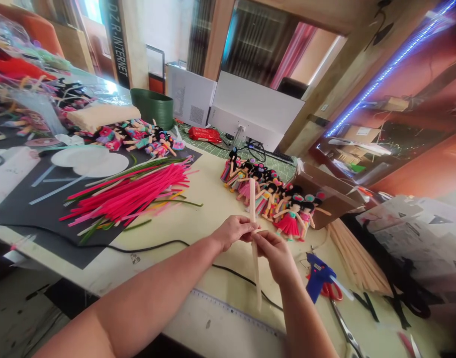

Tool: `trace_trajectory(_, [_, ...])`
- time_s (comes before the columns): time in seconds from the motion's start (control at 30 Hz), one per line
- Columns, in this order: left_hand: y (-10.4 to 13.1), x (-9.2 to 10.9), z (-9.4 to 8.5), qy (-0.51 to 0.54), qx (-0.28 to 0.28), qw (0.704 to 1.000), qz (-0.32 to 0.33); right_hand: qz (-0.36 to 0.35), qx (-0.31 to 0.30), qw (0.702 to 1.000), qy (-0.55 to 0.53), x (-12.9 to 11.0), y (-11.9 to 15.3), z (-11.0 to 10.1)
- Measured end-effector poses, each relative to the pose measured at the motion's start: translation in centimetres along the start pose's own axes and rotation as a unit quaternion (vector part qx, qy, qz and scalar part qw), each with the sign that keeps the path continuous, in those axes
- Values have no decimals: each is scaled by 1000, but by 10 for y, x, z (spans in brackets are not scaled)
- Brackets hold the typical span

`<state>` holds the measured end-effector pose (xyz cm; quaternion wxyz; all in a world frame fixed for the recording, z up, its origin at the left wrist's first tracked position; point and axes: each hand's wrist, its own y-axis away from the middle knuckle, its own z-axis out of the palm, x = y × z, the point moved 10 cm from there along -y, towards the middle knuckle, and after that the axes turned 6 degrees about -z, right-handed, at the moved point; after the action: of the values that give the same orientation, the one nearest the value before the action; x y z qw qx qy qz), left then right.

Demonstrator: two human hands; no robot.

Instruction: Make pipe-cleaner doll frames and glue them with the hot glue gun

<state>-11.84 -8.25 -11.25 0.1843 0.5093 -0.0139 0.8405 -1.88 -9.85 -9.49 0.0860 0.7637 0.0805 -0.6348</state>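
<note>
1. Head view: the left hand [231, 232] and right hand [275, 252] pinch pale strips [252, 199] mid-length, left of the blue glue gun [318, 272], probably to keep them together.
2. Beyond the gun, a cardboard box [334, 196] adjoins dolls [288, 223]; I can't tell its contents.
3. Farther beyond it, left, the green bin's [158, 112] inside is hidden.

A craft workshop: beside the pink pipe cleaners [138, 194] on the worktable [164, 228] lie small handmade dolls [267, 186] and a glue gun [319, 273].
</note>
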Motion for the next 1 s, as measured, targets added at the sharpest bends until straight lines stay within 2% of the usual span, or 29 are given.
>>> trace_trajectory(0.27, [-3,-13,1,2,-2,1000,-31,-11,13,1000,-7,5,1,-9])
trace_trajectory(0.47, [-2,-18,3,2,-7,999,-42,-46,101,992,55,-4,3,-36])
trace_trajectory(0.63, [-1,-16,7,-37,-16,999,-27,-75,100,984,129,-13,5,-37])
trace_trajectory(0.8, [0,-11,5,-99,1,995,-9,-70,72,987,126,-9,4,-37])
trace_trajectory(1.0, [4,-4,8,-111,1,994,-2,-46,72,987,134,-2,3,-40])
